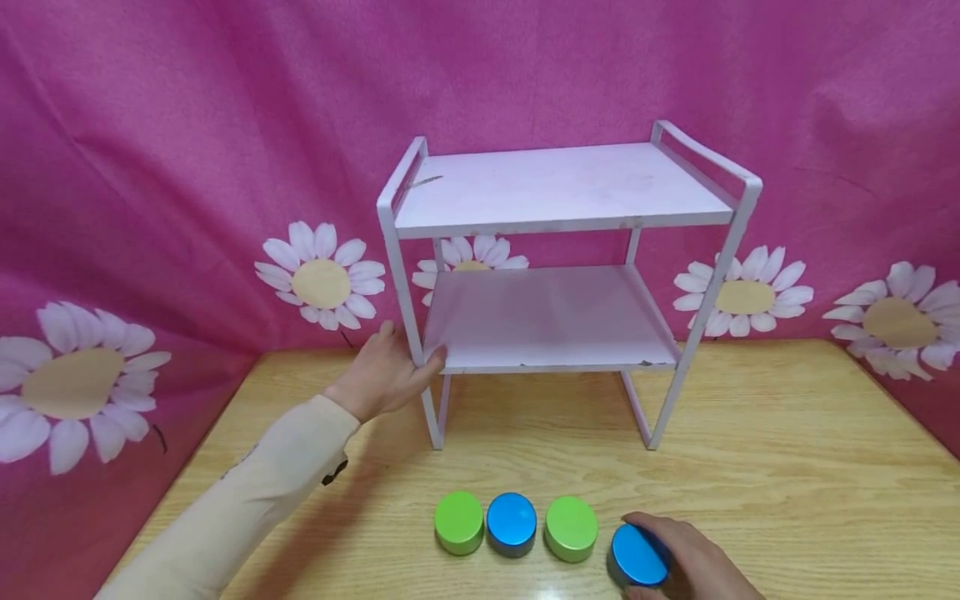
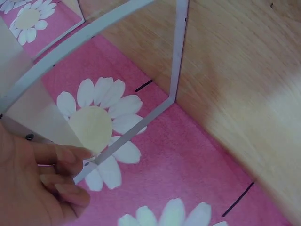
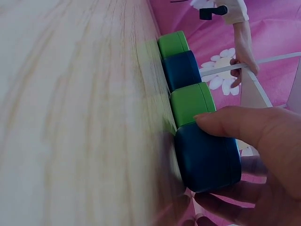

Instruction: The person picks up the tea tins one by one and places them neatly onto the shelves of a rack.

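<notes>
A white two-tier shelf rack [image 1: 555, 312] stands on the table. My left hand [image 1: 386, 375] grips its left side at the lower tier, thumb over the front corner. In the left wrist view, the fingers [image 2: 66, 162] curl beside the frame. At the right end of a row, my right hand [image 1: 701, 554] holds a round blue tin [image 1: 639, 554] by its sides, thumb on one side and fingers on the other. To its left stand a green tin [image 1: 572, 528], another blue tin [image 1: 512, 523] and another green tin [image 1: 459, 522], lids up.
The wooden table [image 1: 810, 467] carries the rack and the tins. Behind it hangs a pink cloth [image 1: 187, 167] with large white flowers, close to the back of the rack. The rack's upper tier [image 1: 555, 183] has raised rails at both ends.
</notes>
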`<state>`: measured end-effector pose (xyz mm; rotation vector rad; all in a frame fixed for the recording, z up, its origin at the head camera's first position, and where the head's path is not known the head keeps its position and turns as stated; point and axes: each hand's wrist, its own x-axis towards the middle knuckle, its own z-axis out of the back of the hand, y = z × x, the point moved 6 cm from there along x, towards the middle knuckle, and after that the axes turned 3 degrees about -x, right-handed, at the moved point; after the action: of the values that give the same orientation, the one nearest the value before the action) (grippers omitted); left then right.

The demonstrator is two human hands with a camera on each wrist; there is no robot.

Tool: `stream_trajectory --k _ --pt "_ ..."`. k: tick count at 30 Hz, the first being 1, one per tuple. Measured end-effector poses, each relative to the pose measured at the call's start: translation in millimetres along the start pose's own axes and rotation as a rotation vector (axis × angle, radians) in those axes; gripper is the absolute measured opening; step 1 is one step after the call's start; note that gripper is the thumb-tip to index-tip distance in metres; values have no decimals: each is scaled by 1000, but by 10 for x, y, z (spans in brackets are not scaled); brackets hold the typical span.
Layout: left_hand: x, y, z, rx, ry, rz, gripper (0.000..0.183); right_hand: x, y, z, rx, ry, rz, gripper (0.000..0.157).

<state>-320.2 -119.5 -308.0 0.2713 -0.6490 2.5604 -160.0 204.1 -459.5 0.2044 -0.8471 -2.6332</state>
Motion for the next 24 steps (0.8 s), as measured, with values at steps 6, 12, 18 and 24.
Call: stream_trajectory --k 6,12,18,24 --pt "-3 12 -10 -46 31 32 33 3 -12 -6 18 19 -7 74" --pt "-41 79 -75 -104 106 111 45 5 -12 -9 21 24 -18 74" --pt "-40 79 -77 -72 82 114 43 12 2 5 9 7 -4 72" --pt "-44 30 -11 33 -33 105 34 -2 12 17 -21 -36 40 71"
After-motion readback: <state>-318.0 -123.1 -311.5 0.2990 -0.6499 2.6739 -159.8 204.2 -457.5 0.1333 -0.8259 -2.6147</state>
